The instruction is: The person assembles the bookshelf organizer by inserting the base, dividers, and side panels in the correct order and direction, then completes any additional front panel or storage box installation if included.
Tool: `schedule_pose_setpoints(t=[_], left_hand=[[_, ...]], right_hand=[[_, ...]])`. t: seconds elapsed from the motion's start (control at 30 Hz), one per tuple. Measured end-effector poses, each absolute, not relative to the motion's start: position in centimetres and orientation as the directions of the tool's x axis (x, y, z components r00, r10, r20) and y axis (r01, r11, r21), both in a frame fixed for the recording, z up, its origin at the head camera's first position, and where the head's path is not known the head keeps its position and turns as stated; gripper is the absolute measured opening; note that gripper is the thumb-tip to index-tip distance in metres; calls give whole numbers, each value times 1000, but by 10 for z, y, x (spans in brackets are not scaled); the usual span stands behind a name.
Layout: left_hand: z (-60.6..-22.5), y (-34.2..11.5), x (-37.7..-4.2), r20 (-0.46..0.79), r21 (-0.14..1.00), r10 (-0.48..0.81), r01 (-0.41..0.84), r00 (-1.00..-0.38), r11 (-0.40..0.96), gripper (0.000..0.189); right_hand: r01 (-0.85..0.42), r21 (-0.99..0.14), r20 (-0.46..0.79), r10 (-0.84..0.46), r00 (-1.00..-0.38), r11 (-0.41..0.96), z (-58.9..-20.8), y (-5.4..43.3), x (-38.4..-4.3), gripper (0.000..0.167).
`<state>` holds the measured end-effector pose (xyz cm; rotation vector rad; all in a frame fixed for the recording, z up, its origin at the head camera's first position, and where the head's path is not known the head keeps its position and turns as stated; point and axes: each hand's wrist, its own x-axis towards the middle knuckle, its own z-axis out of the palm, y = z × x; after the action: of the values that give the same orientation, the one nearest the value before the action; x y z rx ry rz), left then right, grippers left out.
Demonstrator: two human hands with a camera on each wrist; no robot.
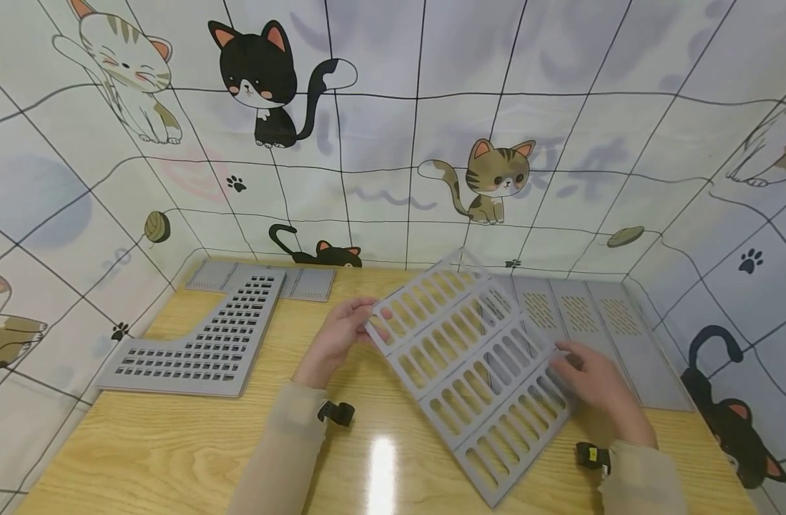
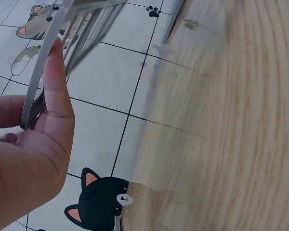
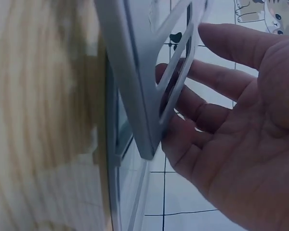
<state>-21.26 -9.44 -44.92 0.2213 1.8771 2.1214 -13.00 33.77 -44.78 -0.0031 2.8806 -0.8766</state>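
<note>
A grey slotted panel (image 1: 460, 422), with rows of long rounded openings, tilts over the table in front of me. My left hand (image 1: 346, 325) grips its left corner; in the left wrist view the panel's edge lies between thumb and fingers (image 2: 55, 82). At the opposite edge is my right hand (image 1: 592, 375), its thumb by the rim. Seen in the right wrist view, the right fingers (image 3: 202, 108) curl loosely about the edge, and fingertips show through the slots. Panels on the table behind are partly visible through its openings.
A grey L-shaped board (image 1: 193, 350) with many small square holes rests at left. Behind it lies a flat grey panel (image 1: 312, 285). Larger grey panels (image 1: 650, 365) with hatched vents lie at right. Cat-patterned cloth walls (image 1: 380, 129) enclose the wooden table (image 1: 174, 443).
</note>
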Motion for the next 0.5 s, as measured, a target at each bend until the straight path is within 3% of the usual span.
schedule_pose_setpoints(t=[0.33, 0.5], left_hand=[[-450, -92, -215, -70, 969, 263, -128, -962, -210, 36], [-452, -83, -213, -119, 984, 333, -156, -935, -86, 43]], right_hand=[[116, -554, -197, 6, -980, 824, -441, 336, -136, 51], [153, -575, -229, 22, -973, 804, -436, 327, -136, 51]])
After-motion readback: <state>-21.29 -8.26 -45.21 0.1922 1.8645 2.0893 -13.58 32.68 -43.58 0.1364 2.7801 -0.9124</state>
